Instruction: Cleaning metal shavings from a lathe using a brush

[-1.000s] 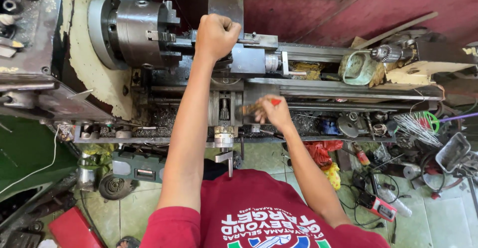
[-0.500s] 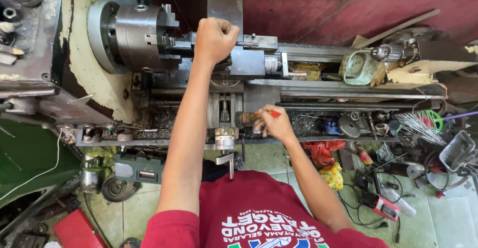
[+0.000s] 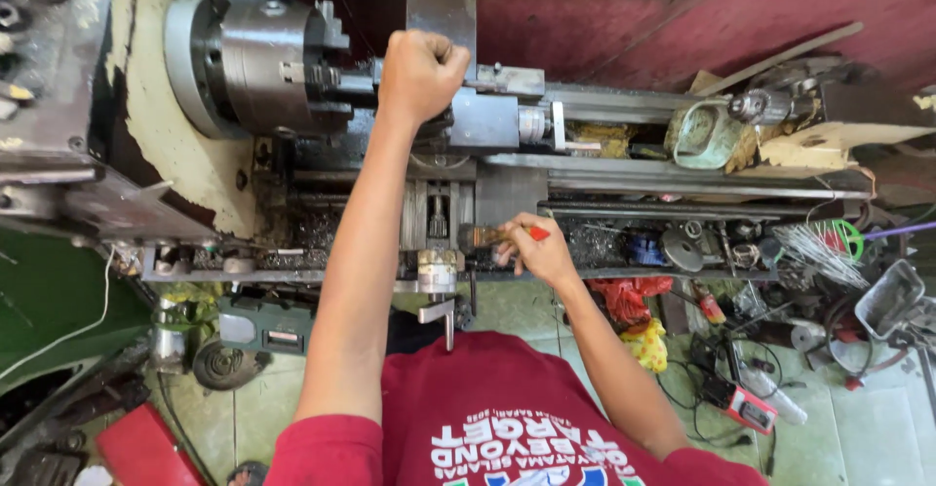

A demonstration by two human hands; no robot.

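At the far left we see the lathe's three-jaw chuck (image 3: pixel 255 65), grey and bolted to the headstock. Just right of it our left hand (image 3: pixel 421 74) is clenched in a fist on top of the tool post (image 3: pixel 485 116); what it grips is hidden. Nearer us, below the carriage, sits the cross-slide handwheel (image 3: pixel 437 273). Right of that, our right hand (image 3: pixel 534 249) is closed around a brush with a red handle (image 3: pixel 538 233), its bristles touching the lathe bed (image 3: pixel 682 169).
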